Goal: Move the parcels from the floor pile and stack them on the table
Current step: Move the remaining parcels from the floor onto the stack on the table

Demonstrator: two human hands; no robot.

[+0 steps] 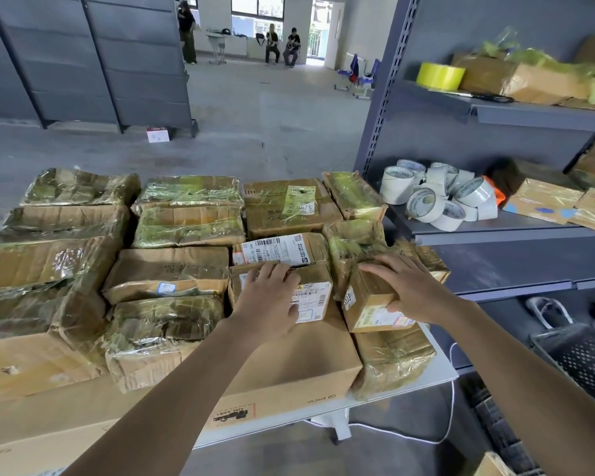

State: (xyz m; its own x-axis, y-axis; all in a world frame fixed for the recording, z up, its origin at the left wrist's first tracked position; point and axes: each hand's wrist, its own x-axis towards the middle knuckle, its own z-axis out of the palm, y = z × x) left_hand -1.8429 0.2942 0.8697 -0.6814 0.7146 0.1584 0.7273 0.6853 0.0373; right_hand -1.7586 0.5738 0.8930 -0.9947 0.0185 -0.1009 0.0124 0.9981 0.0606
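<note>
Evidently a tight fit: two small boxes on a crowded bench

The left grip [272,297] lay nearly flat on a labelled box [318,286], closed round nothing, probably steadying it on the large carton [289,365] beneath. The right grip [406,290] clasped a small box [368,304] just beside it, fingers across the top and thumb on the near face, likely seating it by the right edge of the bench [437,369]. Taped parcels [186,221] covered the white top in close rows, which suggested packing to save room. No floor pile was in view. A grey shelf [495,231] on the right held white tape rolls [437,197] and more boxes. People [291,46] sat far off across the concrete floor [255,115].
</note>
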